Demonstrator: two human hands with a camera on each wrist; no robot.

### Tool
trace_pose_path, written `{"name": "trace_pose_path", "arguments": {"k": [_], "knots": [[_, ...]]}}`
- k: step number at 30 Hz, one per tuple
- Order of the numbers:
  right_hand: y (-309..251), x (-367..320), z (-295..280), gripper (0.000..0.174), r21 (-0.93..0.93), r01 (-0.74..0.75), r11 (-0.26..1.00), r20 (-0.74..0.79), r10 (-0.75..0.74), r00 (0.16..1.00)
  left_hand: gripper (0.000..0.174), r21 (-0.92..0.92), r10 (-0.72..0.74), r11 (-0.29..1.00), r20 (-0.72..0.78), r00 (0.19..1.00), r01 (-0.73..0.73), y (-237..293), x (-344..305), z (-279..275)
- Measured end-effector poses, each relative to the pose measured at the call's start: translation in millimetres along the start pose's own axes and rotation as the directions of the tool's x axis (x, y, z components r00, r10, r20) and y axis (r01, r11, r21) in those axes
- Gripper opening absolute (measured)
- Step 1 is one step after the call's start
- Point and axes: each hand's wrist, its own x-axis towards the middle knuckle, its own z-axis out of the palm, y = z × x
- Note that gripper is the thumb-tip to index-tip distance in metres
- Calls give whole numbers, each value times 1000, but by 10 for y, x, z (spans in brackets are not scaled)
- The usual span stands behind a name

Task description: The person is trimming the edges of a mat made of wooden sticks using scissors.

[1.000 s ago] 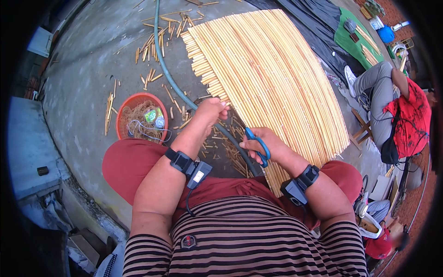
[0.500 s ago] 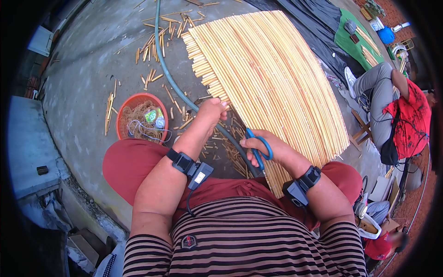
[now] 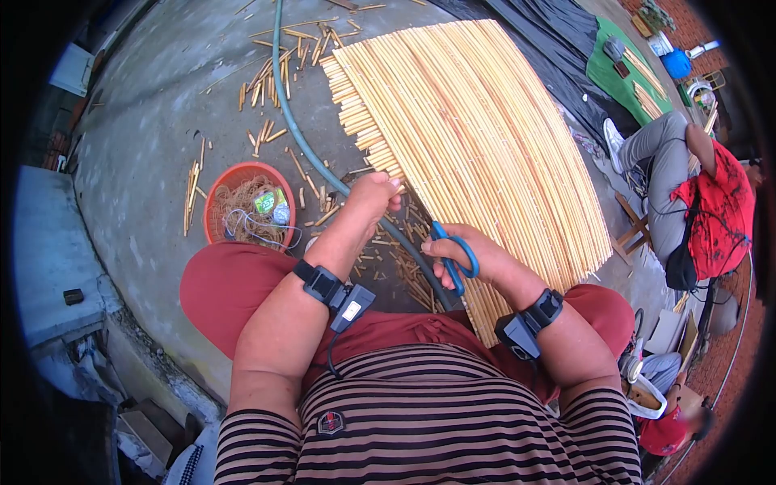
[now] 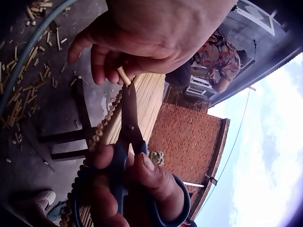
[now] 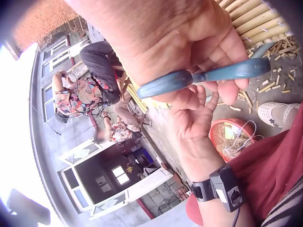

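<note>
In the head view, my left hand is at the ragged left edge of a mat of pale reed stalks. The left wrist view shows its fingers and thumb around the end of a reed stalk. Blue-handled scissors are gripped in my right hand, with fingers through the loops. Their dark blades point at the left hand, tips right at the stalk end. From the right wrist, the blue handle crosses the palm and the blades are hidden.
An orange basket of twine stands left of my knee. Cut reed pieces litter the concrete, and a green hose runs past the mat. Two people in red sit at the right, beside black sheeting.
The scissors' handles have turned slightly in my right hand, and their loop shows wider than a second ago. My left hand stays almost in the same place at the mat's edge.
</note>
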Motion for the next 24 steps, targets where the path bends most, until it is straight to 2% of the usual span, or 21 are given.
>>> {"name": "trace_pose_path", "arguments": {"k": [3, 6, 19, 24], "knots": [[5, 18, 27, 24, -4, 7, 1000, -13, -7, 1000, 19, 56, -1, 998, 50, 999, -2, -63, 52, -49], [15, 33, 55, 21, -42, 15, 999, -38, -16, 999, 19, 36, 5, 999, 64, 998, -7, -93, 72, -60], [87, 4, 9, 12, -173, 39, 984, -113, -60, 992, 18, 4, -8, 1000, 52, 999, 7, -54, 39, -38], [167, -62, 62, 15, -141, -5, 990, -22, 2, 1000, 20, 18, -9, 1000, 24, 1000, 8, -66, 29, -31]]}}
